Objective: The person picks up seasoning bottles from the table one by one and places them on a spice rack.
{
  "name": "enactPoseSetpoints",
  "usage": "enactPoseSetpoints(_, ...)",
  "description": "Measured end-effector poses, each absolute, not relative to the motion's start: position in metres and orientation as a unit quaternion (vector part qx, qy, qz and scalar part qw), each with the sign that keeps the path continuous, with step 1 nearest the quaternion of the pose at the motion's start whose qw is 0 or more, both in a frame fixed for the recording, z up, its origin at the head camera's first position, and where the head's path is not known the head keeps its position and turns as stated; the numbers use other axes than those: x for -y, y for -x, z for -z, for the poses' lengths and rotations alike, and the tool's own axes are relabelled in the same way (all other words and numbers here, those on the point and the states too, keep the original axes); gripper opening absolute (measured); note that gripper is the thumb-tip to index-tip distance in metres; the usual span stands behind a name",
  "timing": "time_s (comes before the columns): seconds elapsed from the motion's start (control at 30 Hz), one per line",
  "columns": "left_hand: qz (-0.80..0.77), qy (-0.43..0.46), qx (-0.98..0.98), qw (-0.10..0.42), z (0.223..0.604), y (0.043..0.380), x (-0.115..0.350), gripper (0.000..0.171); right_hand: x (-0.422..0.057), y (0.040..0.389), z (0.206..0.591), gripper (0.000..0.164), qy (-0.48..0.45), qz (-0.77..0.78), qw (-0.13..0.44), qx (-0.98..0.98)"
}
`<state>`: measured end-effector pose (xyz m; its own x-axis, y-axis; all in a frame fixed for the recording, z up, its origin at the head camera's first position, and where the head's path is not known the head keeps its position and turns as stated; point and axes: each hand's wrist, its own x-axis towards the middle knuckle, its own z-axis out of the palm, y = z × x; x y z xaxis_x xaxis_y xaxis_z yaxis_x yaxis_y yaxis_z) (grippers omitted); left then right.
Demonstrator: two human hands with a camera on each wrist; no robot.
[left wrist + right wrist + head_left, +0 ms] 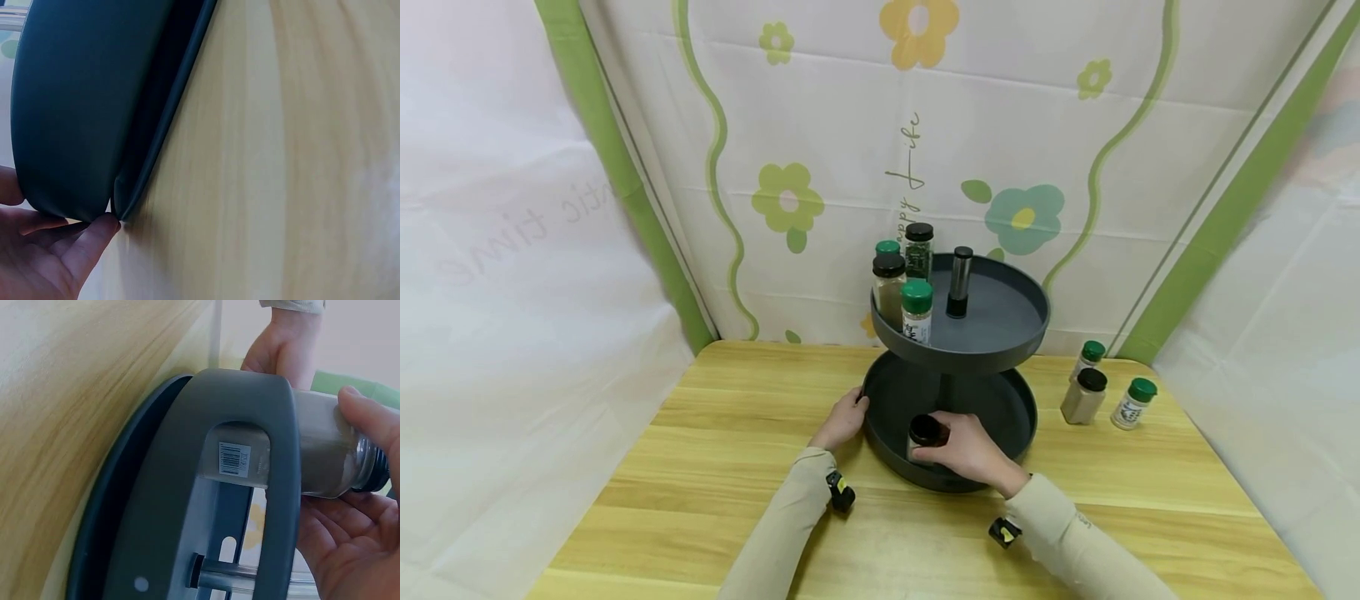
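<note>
A two-tier dark grey turntable tray stands on the table. My right hand (966, 450) holds a spice jar (924, 431) with a black lid inside the lower tier (889, 398), near its front. In the right wrist view, that jar (325, 440) has clear walls, pale brown contents and a barcode label behind the tray wall's cutout. My left hand (842, 421) grips the left edge of the lower tier. Its thumb and fingers meet the tray wall (75, 112) in the left wrist view. Whether the jar touches the tier's floor is hard to tell.
Several spice jars with black or green lids, among them a green-lidded jar (917, 308), stand at the left of the upper tier (1000, 312). A metal post (960, 279) rises from its middle. On the table at right stand a black-lidded jar (1084, 398) and two green-lidded ones.
</note>
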<state>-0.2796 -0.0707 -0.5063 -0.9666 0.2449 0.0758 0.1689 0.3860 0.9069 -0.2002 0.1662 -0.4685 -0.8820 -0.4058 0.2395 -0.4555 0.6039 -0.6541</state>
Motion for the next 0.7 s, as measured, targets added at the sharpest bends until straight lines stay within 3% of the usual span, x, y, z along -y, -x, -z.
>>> enactPoseSetpoints(0.7,-0.545,-0.119,-0.829,0.049,0.508,0.283,0.074,0.045,-0.178,0.201,0.459,0.046,-0.297,-0.325,-0.003,0.898)
